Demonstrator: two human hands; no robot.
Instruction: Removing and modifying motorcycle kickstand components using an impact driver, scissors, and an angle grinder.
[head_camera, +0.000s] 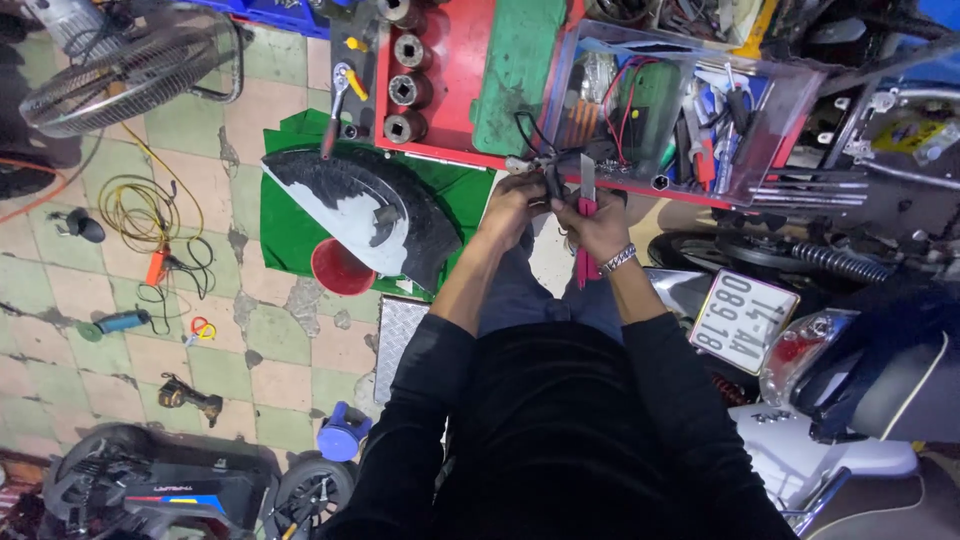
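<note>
Gripping cutter (586, 215) in right hand (600, 225)

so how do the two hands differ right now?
The right hand wears a metal wristband and holds a pink-handled knife, blade up; the left hand has a bare wrist and pinches the black wires. The right hand sits slightly lower than the left hand. Both are closed and near touching.

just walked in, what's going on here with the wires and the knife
A person in black sleeves works over a clear plastic tool tray. The left hand pinches a bundle of black wires, and the right hand holds a pink-handled utility knife, blade up beside them. A scooter stands to the right.
</note>
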